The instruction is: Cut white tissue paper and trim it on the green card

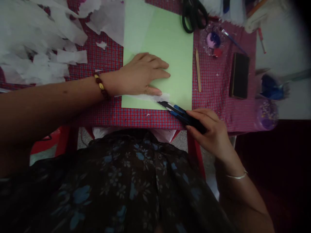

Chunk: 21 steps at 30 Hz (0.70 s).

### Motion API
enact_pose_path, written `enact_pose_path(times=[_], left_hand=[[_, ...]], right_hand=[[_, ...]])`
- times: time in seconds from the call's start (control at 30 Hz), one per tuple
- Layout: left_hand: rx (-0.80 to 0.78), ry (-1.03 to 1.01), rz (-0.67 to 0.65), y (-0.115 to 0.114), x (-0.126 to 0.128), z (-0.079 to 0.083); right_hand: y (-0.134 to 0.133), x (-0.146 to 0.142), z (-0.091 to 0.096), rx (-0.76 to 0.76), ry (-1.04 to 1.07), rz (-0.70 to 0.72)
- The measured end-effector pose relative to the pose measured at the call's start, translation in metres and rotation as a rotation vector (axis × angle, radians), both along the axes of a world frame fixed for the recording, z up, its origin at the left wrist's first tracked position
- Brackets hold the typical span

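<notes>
Flat on a pale green sheet [179,64], my left hand [143,72] spreads its fingers, the thumb resting at a thin white paper strip [164,96] near the sheet's lower edge. My right hand [211,129] grips what looks like a black and blue utility knife [191,120]. Its dark tip touches or hovers just at the strip's lower edge; I cannot tell which. A translucent white paper piece [136,26] covers the sheet's upper left part.
Torn white paper [36,42] heaps at the left on the red checked cloth [102,118]. Black-handled scissors [194,14] lie across the sheet's top right corner. Rightward are a wooden stick [198,71], a paintbrush [233,40], a dark box [239,76] and a purple-filled cup [267,115].
</notes>
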<state>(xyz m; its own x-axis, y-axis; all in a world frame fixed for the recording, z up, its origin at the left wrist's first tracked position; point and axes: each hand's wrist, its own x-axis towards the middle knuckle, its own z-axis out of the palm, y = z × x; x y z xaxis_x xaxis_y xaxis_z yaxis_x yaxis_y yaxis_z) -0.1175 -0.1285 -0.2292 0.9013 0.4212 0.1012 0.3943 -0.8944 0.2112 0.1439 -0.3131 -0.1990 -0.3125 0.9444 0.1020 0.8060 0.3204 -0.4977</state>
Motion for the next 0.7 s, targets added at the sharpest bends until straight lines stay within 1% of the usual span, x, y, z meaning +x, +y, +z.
enact_pose_path(times=[0.23,0.5,0.6,0.7], left_hand=[[-0.016,-0.038,0.009,0.0,0.001,0.0],[-0.016,-0.035,0.024,0.0,0.002,-0.001],[-0.023,-0.047,0.033,0.001,0.002,-0.003],[-0.016,-0.063,0.018,0.001,0.001,-0.004]], right_hand=[[0.017,-0.002,0.004,-0.015,-0.03,0.051],[0.039,-0.013,0.004,-0.064,-0.028,0.111],[0.038,-0.016,0.005,-0.07,-0.028,0.113],[0.03,-0.017,0.005,-0.075,-0.022,0.107]])
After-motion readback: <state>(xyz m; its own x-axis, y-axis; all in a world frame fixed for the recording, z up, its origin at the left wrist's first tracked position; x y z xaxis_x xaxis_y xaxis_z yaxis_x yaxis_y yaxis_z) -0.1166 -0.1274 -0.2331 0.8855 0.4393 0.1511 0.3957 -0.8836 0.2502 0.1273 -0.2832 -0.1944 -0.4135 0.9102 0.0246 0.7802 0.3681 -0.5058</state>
